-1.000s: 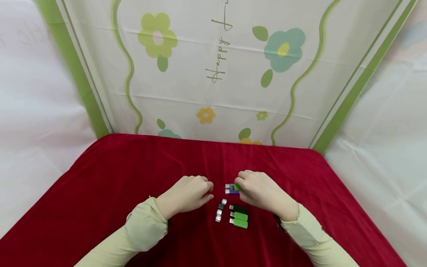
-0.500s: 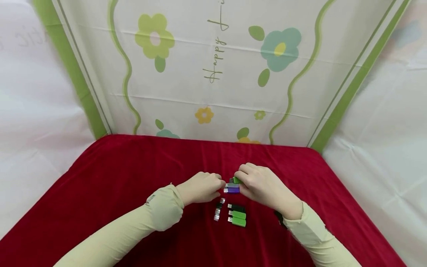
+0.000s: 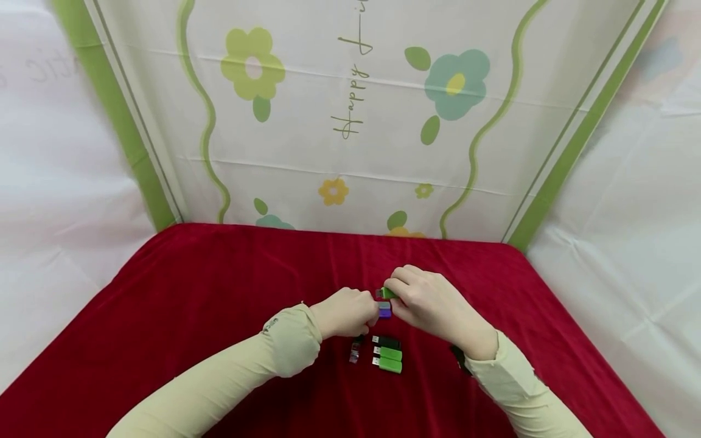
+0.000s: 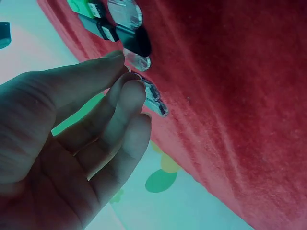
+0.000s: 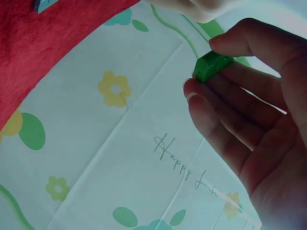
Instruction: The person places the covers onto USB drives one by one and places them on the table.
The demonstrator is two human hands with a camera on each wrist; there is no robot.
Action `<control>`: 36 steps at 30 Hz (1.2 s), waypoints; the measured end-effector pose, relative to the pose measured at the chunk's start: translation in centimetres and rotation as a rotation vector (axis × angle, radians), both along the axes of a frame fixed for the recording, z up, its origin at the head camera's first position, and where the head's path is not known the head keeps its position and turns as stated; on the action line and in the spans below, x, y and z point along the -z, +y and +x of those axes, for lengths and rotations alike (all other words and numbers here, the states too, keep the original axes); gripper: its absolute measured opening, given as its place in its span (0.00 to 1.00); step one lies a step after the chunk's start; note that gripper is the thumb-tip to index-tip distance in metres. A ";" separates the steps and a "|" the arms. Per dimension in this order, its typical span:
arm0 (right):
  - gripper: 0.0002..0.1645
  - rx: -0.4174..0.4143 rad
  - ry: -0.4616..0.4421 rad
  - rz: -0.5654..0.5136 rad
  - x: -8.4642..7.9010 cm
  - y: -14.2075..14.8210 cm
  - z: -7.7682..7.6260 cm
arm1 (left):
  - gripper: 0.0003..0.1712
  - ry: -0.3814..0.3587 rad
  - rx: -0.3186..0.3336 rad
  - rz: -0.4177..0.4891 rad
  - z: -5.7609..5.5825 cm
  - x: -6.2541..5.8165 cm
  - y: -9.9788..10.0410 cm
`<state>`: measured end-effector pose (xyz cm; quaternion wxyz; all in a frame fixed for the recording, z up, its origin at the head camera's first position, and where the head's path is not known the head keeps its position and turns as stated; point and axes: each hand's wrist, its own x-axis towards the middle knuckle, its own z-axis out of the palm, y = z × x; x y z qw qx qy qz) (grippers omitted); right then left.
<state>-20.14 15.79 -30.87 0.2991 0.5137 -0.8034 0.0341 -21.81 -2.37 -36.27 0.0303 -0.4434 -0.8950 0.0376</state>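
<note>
My right hand (image 3: 432,304) pinches a green USB stick (image 5: 211,66) between thumb and fingers, its metal plug pointing left in the head view. My left hand (image 3: 350,311) is close beside it, fingers loosely bent and thumb near the index finger (image 4: 105,81), with nothing seen between them. Its fingertips overlap the plug ends of a grey USB stick (image 3: 385,305) and a purple USB stick (image 3: 385,314) in the head view. Below lie a black USB stick (image 3: 387,342) and two uncapped green ones (image 3: 390,364).
Small caps lie in a line under the left hand: a dark cap (image 4: 134,40) between clear caps (image 4: 125,13). Red cloth (image 3: 246,267) covers the table, and a white flowered curtain (image 3: 306,146) stands behind, with white side panels.
My left hand has moved right, up to the grey and purple sticks, hiding their plug ends. My right hand has raised the green stick slightly away from them.
</note>
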 end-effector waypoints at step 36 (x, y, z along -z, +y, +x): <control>0.07 -0.010 0.011 -0.016 -0.1 0.4 0.0 | 0.19 -0.087 -0.041 -0.042 -1.7 0.9 0.4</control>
